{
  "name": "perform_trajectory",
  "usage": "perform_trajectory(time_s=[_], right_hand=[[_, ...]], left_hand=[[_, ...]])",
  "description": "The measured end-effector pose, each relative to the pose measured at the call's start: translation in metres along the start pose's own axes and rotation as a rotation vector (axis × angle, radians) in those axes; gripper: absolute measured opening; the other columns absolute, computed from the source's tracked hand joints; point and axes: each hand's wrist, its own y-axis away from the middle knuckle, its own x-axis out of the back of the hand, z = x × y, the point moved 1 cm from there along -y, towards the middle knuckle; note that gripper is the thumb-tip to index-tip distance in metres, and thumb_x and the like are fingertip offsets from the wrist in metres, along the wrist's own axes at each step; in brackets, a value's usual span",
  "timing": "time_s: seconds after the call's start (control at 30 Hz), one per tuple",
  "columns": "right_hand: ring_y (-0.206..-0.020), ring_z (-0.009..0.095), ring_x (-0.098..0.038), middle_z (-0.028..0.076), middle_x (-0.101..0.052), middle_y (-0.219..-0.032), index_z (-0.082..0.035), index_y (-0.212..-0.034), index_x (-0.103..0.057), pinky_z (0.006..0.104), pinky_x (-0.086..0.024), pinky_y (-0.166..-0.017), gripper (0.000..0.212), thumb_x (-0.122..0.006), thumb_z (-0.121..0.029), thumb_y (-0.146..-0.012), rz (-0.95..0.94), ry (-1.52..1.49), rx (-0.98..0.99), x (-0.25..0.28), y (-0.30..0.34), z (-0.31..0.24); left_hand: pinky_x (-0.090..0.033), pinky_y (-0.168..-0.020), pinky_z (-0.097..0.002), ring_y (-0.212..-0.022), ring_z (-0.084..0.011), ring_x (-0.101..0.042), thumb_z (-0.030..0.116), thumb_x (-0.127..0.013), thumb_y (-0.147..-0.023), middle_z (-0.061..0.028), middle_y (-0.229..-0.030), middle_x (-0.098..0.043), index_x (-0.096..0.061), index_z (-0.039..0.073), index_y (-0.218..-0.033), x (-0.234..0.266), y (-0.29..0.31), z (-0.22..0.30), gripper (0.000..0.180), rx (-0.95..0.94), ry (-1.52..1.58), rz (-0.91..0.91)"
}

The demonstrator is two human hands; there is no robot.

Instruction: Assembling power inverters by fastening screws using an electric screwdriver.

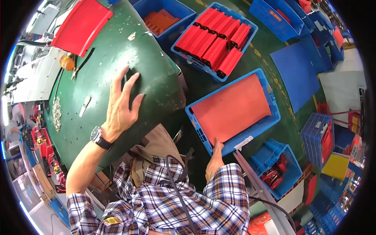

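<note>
My left hand (122, 105), with a watch on its wrist, hovers over or rests on the green table (156, 86); which one, I cannot tell. Its fingers are spread and hold nothing. To the right, a flat orange-red sheet (233, 107) lies inside a blue crate (274, 91). My right hand (214, 160) is at the sheet's near edge, close to the crate rim. A fingertip shows on the sheet, and the other fingers are partly hidden.
Beyond stands a blue crate (253, 29) packed with red housings (221, 51). A red curved panel (82, 27), an orange-yellow round item (66, 62), pliers (75, 73) and a pile of small metal parts (56, 113) lie on the table. A metal post (258, 188) rises beside my right arm.
</note>
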Motion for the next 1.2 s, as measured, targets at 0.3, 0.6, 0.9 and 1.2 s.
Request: perform_trajectory(time_s=[0.3,0.6,0.9,1.2], right_hand=[[-0.090,0.025,-0.067,0.014,-0.070,-0.100,0.006,-0.105,-0.070,0.0387,-0.053,-0.080,0.024,-0.059,0.007,-0.083,0.177,-0.211,0.799,-0.043,0.055,-0.224],[-0.095,0.041,-0.068,0.023,-0.070,-0.101,0.000,-0.099,-0.067,0.0490,-0.053,-0.075,0.023,-0.062,-0.007,-0.077,-1.010,1.301,1.268,-0.265,0.084,-0.398],[-0.106,0.035,-0.070,0.014,-0.072,-0.115,-0.014,-0.113,-0.070,0.0604,-0.046,-0.105,0.028,-0.062,-0.019,-0.086,-1.065,1.427,1.167,-0.300,0.080,-0.213],[-0.131,0.039,-0.049,0.022,-0.053,-0.141,-0.009,-0.133,-0.064,0.0708,-0.034,-0.106,0.045,-0.057,-0.016,-0.089,-0.406,1.056,1.278,-0.242,0.096,-0.153]], left_hand=[[-0.036,-0.117,-0.0513,-0.139,-0.0464,-0.043,0.005,-0.069,-0.089,-0.0257,-0.155,-0.040,-0.052,0.005,-0.145,0.002,-0.008,0.009,0.059,-0.068,-0.046,-0.014],[-0.037,-0.116,-0.0504,-0.138,-0.0448,-0.045,0.005,-0.068,-0.090,-0.0241,-0.153,-0.044,-0.053,0.003,-0.143,-0.003,-0.007,0.005,0.055,-0.096,-0.017,0.001],[-0.034,-0.118,-0.0503,-0.141,-0.0437,-0.044,0.005,-0.065,-0.092,-0.0234,-0.151,-0.047,-0.054,0.001,-0.141,0.007,-0.003,-0.007,0.050,-0.056,-0.124,-0.003],[-0.036,-0.117,-0.0483,-0.140,-0.0420,-0.046,0.005,-0.060,-0.095,-0.0216,-0.152,-0.048,-0.054,0.002,-0.144,-0.004,-0.009,0.005,0.049,-0.082,-0.067,-0.025]])
